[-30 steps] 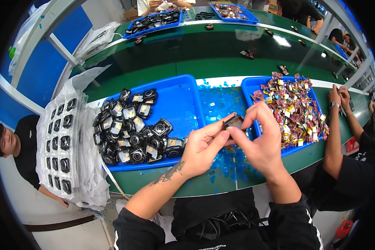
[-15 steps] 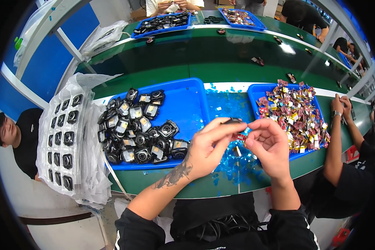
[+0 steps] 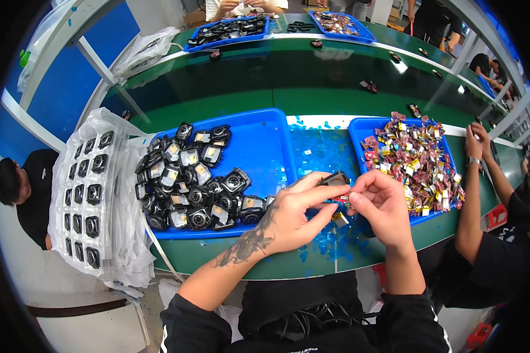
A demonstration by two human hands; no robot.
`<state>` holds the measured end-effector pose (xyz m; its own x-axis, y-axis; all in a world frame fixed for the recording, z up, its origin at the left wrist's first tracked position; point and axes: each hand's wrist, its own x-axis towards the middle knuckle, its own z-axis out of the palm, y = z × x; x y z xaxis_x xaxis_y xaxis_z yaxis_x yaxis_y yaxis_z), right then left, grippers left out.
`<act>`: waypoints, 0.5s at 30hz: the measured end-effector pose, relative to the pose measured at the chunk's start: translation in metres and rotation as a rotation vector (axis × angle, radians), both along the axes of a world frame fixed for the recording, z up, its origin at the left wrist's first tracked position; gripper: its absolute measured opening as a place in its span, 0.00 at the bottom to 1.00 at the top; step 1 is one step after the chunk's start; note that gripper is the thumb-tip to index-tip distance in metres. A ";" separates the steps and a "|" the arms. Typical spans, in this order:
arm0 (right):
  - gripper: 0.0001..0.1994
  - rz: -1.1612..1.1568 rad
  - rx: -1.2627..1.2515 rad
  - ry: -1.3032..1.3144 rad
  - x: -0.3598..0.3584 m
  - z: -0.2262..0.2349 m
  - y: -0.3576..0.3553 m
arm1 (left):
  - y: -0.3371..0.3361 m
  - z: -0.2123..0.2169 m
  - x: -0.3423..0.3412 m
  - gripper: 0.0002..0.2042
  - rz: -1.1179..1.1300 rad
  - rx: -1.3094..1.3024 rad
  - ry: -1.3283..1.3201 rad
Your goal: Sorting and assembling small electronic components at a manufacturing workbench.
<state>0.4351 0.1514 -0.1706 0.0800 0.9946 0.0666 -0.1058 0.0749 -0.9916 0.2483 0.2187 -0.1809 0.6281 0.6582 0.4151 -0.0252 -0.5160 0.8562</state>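
My left hand is closed around a black watch-like casing, held tilted between thumb and fingers above the gap between two blue trays. A small yellow-and-silver piece with a red part hangs just below the casing, apparently joined to it. My right hand meets it from the right, thumb and forefinger pinched at the casing's edge. Whatever those fingertips grip is too small to make out. Under both hands, blue film scraps litter the green table.
Black casings fill much of the left blue tray. The right blue tray is heaped with small red-and-yellow parts. Further left stands a clear plastic tray stack of casings. Parts lie on the green belt. A co-worker's arms are at right.
The casing has tipped so more of its face shows, and my left hand has shifted slightly lower. My right fingers have drawn into a tighter pinch. Parts on the belt have moved a little right.
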 end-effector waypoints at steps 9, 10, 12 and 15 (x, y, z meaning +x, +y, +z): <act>0.07 0.067 -0.058 0.124 0.005 -0.010 0.002 | -0.003 -0.006 0.001 0.08 0.068 -0.052 0.017; 0.06 0.051 -0.074 0.121 0.004 -0.011 0.000 | -0.004 -0.004 0.001 0.07 0.065 -0.176 0.014; 0.07 0.025 -0.042 0.078 0.000 -0.013 -0.003 | -0.003 -0.006 0.001 0.06 0.050 -0.257 0.030; 0.08 -0.041 -0.007 -0.047 -0.009 -0.007 -0.004 | -0.001 -0.015 0.003 0.06 0.000 -0.492 -0.005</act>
